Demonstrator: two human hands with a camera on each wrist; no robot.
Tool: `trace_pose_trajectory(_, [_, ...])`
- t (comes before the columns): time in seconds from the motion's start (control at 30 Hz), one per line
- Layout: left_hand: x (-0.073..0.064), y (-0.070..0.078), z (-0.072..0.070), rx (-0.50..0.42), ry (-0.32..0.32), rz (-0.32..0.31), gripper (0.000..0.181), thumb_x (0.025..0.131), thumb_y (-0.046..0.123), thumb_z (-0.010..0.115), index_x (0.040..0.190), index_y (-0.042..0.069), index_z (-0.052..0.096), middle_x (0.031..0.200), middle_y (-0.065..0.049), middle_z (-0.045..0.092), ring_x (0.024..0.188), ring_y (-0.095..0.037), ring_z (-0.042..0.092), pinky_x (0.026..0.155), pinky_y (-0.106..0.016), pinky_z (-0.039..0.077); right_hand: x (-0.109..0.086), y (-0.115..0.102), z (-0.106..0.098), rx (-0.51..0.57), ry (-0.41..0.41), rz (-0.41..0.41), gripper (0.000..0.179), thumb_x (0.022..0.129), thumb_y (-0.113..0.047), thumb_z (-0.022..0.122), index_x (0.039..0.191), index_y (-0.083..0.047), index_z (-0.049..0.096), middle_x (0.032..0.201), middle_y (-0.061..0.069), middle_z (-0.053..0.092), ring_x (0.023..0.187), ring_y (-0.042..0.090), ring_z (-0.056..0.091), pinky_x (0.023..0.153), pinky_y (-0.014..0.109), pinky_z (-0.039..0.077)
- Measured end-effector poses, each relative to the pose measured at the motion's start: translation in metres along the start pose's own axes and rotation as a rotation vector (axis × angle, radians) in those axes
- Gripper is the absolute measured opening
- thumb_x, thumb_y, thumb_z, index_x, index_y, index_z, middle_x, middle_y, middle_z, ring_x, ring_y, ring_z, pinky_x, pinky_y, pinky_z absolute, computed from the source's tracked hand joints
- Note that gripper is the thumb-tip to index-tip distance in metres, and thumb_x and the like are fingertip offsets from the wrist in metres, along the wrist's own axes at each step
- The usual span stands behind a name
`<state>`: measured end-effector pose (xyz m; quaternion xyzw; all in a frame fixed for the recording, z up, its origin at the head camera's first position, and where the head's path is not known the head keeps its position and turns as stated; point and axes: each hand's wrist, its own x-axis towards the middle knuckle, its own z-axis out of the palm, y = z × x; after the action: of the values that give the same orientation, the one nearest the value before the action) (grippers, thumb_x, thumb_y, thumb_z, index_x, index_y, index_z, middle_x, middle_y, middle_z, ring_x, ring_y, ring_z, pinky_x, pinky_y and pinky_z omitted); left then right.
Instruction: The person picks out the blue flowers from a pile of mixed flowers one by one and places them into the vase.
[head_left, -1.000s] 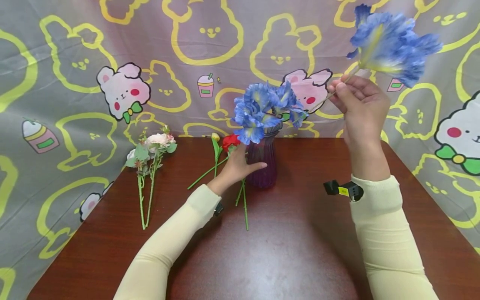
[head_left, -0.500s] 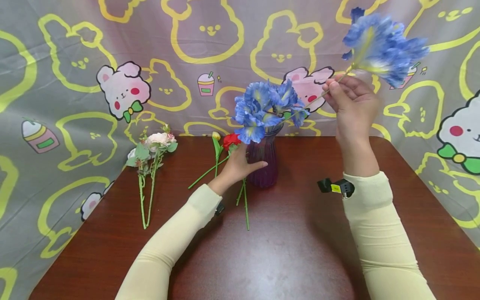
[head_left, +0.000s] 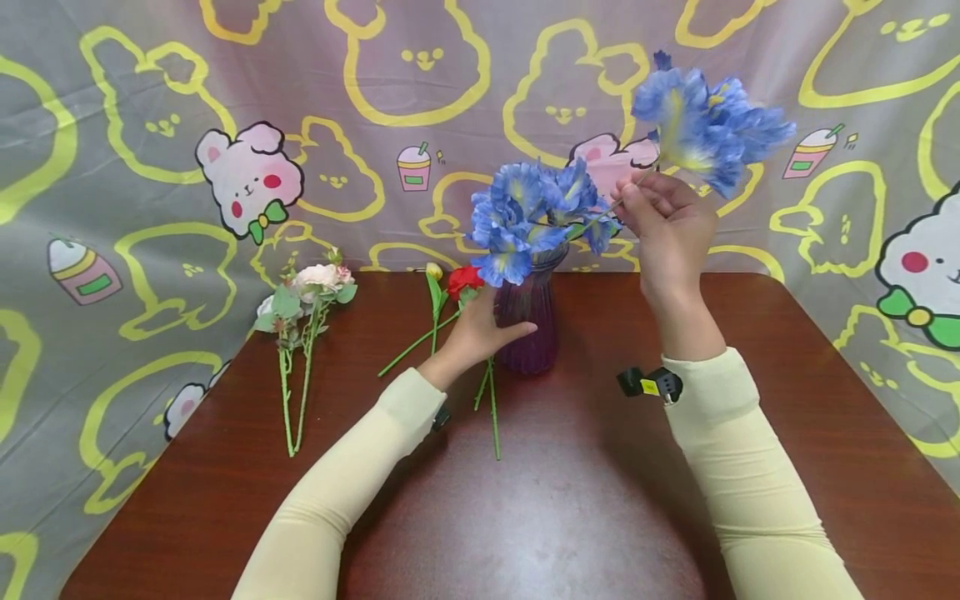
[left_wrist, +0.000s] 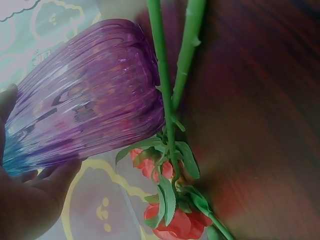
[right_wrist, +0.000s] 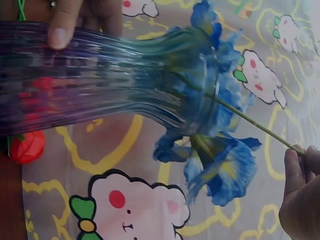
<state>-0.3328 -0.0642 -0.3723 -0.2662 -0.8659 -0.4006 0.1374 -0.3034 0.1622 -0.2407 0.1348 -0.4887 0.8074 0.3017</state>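
My left hand [head_left: 476, 331] grips a ribbed glass vase [head_left: 534, 337], purple below and bluish near the mouth, with the thumb on its near side. Blue artificial flowers [head_left: 517, 212] fan out over the mouth. My right hand [head_left: 675, 242] pinches the thin stem [right_wrist: 262, 127] of another blue artificial flower [head_left: 701, 125], up and to the right of the vase. That stem slants down to the left, and its lower end is inside the vase mouth in the right wrist view. Red artificial flowers [left_wrist: 180, 220] lie close to the vase, partly hidden by my left hand in the head view.
Pale pink artificial roses [head_left: 318, 279] with long green stems lie at the left of the brown table [head_left: 600, 500]. A yellow tulip-like bud [head_left: 433, 272] lies beside the red flowers. A cartoon-print cloth [head_left: 420, 92] hangs behind and at both sides.
My right hand has moved left and slightly down with the blue flower, and its stem has gone further into the vase mouth. The left hand stays on the vase.
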Motion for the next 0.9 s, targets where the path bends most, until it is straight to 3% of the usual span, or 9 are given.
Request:
trace_pose_trajectory(0.3, [0.0, -0.001, 0.001, 0.009, 0.009, 0.003, 0.102, 0.08, 0.037, 0.08, 0.156, 0.02, 0.014, 0.156, -0.005, 0.031, 0.134, -0.025, 0.042, 0.106, -0.04, 0.038, -0.009, 0.013, 0.004, -0.009, -0.052, -0.027, 0.015, 0.084, 0.003, 0.072, 0.096, 0.012, 0.067, 0.085, 0.015, 0.071, 0.078, 0.021, 0.07, 0.074, 0.028, 0.057])
trace_pose_trajectory(0.6, [0.001, -0.001, 0.001, 0.004, 0.013, 0.013, 0.103, 0.08, 0.037, 0.08, 0.156, 0.021, 0.013, 0.156, -0.004, 0.03, 0.134, -0.024, 0.041, 0.106, -0.04, 0.037, -0.014, 0.026, 0.004, -0.037, -0.071, -0.032, 0.007, 0.086, 0.003, 0.07, 0.092, 0.007, 0.07, 0.084, 0.012, 0.072, 0.079, 0.02, 0.071, 0.074, 0.029, 0.057])
trace_pose_trajectory(0.9, [-0.001, -0.001, 0.001, -0.002, 0.011, 0.013, 0.103, 0.081, 0.037, 0.08, 0.156, 0.022, 0.012, 0.156, -0.005, 0.03, 0.134, -0.025, 0.041, 0.106, -0.041, 0.037, -0.018, 0.035, 0.0, -0.093, -0.105, -0.022, 0.009, 0.088, -0.001, 0.071, 0.093, 0.006, 0.07, 0.087, 0.01, 0.072, 0.082, 0.019, 0.071, 0.076, 0.028, 0.056])
